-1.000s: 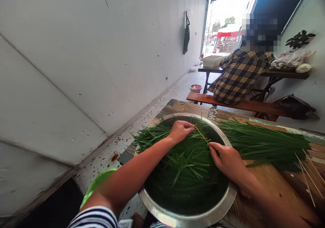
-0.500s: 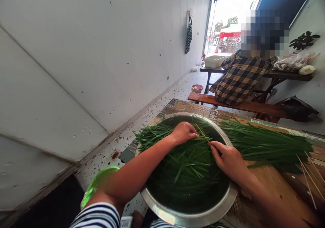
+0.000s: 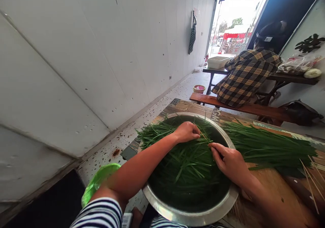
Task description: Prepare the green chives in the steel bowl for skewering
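A wide steel basin [image 3: 230, 197] holds water and a heap of long green chive leaves [image 3: 188, 162]. Over the leaves, my left hand [image 3: 186, 132] is curled in a pinch on some of the leaves. My right hand [image 3: 228, 160] is closed on a thin wooden skewer [image 3: 203, 136] that runs between both hands. A second pile of chives [image 3: 266, 146] lies on the wooden table [image 3: 266, 184] to the right of the basin.
Several loose skewers [image 3: 311, 180] lie at the table's right edge. A green plastic bowl [image 3: 99, 180] sits on the speckled floor at lower left. A person in a plaid shirt [image 3: 247, 77] sits on a bench [image 3: 243, 107] beyond the table. A white wall runs along the left.
My two hands have drawn closer together along the skewer, the left moving slightly right. The camera has shifted a little.
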`<control>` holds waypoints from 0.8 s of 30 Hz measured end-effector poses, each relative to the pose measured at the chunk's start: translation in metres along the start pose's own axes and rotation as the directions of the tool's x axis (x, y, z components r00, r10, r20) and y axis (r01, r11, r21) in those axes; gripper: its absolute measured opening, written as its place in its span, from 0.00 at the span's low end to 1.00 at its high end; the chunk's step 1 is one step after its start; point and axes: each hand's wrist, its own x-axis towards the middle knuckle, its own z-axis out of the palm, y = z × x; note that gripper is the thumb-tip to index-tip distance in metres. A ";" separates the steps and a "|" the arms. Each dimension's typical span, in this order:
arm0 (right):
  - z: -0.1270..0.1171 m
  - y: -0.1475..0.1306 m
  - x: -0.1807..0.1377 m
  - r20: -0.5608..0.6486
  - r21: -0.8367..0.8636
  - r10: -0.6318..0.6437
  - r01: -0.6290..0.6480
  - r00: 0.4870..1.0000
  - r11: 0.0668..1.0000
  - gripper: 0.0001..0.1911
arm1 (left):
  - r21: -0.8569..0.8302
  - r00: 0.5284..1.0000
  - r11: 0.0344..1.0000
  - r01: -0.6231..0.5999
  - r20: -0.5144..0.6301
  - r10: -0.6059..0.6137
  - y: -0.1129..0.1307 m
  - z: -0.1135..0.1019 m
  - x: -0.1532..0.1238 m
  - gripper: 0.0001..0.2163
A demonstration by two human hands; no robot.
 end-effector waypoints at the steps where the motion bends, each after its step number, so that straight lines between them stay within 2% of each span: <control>1: 0.000 0.000 0.000 -0.013 -0.007 0.016 -0.016 1.000 1.000 0.15 | -0.042 0.999 0.999 0.035 -0.033 -0.036 0.000 -0.001 0.000 0.08; 4: 0.000 0.000 0.000 -0.031 -0.025 0.048 -0.049 0.998 0.998 0.16 | -0.224 0.981 0.966 0.132 -0.108 -0.159 -0.002 -0.004 0.001 0.10; 8: 0.001 0.001 0.001 -0.022 -0.018 0.055 -0.055 0.998 0.998 0.16 | -0.458 0.951 0.867 0.199 -0.123 -0.284 -0.004 -0.004 0.002 0.13; 16: 0.002 0.002 0.001 0.030 -0.033 0.090 -0.089 0.996 0.996 0.16 | -0.568 0.904 0.791 0.229 -0.178 -0.389 0.000 -0.004 0.001 0.10; 20: 0.002 0.003 0.001 0.036 -0.042 0.092 -0.091 0.995 0.995 0.17 | -0.574 0.889 0.786 0.229 -0.206 -0.409 -0.004 -0.004 0.002 0.11; 24: 0.003 0.004 0.000 0.033 -0.041 0.083 -0.082 0.996 0.996 0.16 | -0.647 0.885 0.721 0.247 -0.152 -0.440 -0.010 -0.001 0.005 0.14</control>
